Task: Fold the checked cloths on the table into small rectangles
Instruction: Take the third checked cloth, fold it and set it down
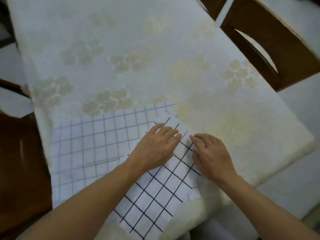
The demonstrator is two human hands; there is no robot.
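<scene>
- Cloth of white fabric with black checks (155,193) lies slantwise at the table's near edge. It looks folded into a long band, not yet a small rectangle.
- Left hand (155,146) presses flat on it, fingers straight and close together. Right hand (213,156) rests at its right edge, fingers lightly bent; whether they pinch is unclear.
- White cloth with blue checks (90,144), partly beneath it, looks unfolded: 1 of 2 begun.
- Cream floral tablecloth (138,58) lies beneath. Brown wooden chair at left (20,161) and another at far right (270,40) stand beside the table, neither in the way.
</scene>
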